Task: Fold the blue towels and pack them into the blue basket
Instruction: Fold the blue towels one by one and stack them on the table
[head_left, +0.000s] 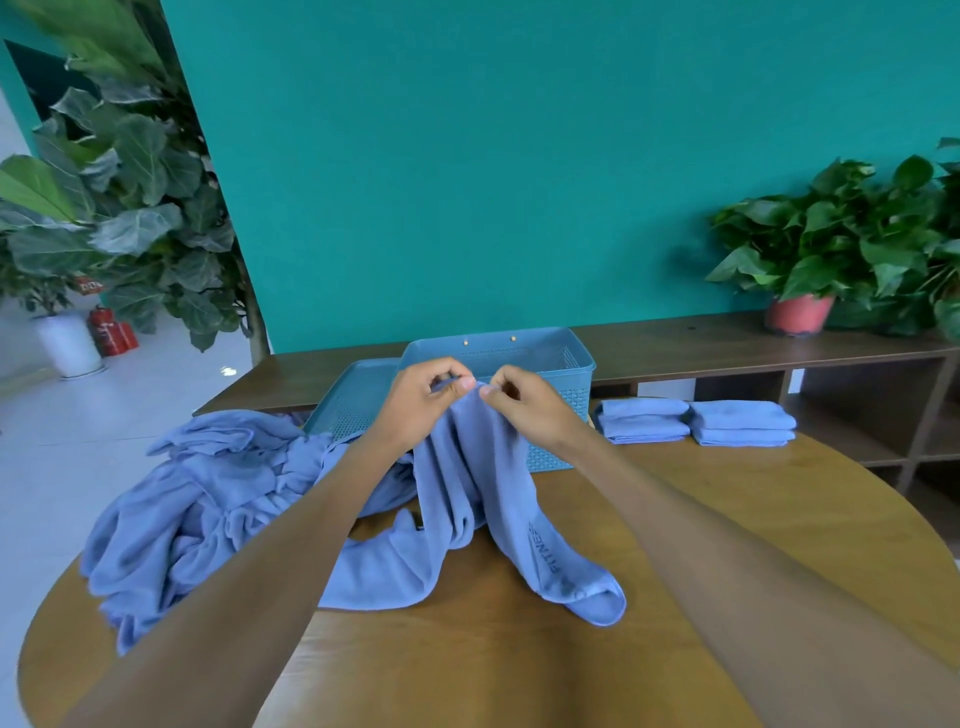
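A blue towel (478, 499) hangs from both my hands over the round wooden table (727, 545), its lower end trailing on the tabletop. My left hand (423, 397) and my right hand (522, 402) pinch its top edge close together, in front of the blue basket (566, 387). A heap of unfolded blue towels (208, 499) lies on the table's left. Two stacks of folded blue towels (693, 422) sit at the table's far right edge, beside the basket.
The basket's blue lid (348, 400) leans at the basket's left side. Behind runs a low wooden shelf (779, 348) with a potted plant in a red pot (800, 312). A tall leafy plant in a white pot (70, 343) stands on the floor at left.
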